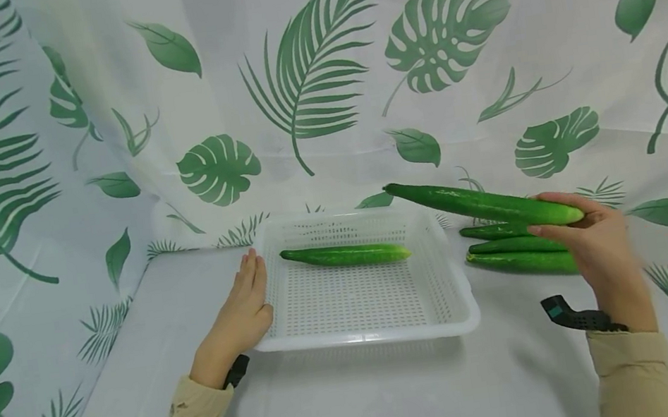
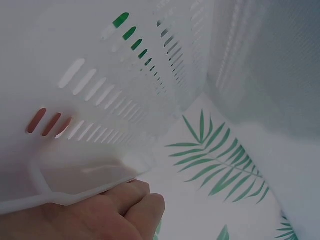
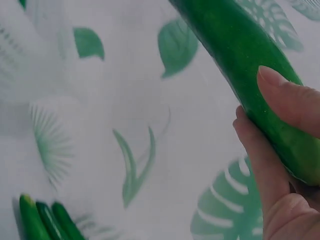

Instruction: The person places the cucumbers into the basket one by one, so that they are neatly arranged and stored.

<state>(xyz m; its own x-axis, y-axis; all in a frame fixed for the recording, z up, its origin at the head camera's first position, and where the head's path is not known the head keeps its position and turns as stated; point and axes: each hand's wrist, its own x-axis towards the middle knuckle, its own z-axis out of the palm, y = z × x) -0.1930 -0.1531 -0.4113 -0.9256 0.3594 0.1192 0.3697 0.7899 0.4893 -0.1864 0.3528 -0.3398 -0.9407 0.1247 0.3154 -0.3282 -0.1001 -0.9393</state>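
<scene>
A white plastic basket (image 1: 365, 338) stands on the table, with one cucumber (image 1: 343, 255) lying inside along its back. My left hand (image 1: 239, 311) holds the basket's left rim; in the left wrist view its fingers (image 2: 145, 207) lie along the outside, and skin shows through the wall slots. Raised at the right, my right hand (image 1: 600, 235) grips another cucumber (image 1: 480, 202) by its paler end. That cucumber's dark tip points left toward the basket's back right corner. The thumb (image 3: 290, 100) presses one side of it, fingers the other, in the right wrist view.
Several more cucumbers (image 1: 521, 262) lie side by side on the white table (image 1: 393, 400), right of the basket and below the raised one. White cloth with green leaf prints (image 1: 315, 76) hangs behind and at the sides. Dark straps (image 1: 580, 320) circle both wrists.
</scene>
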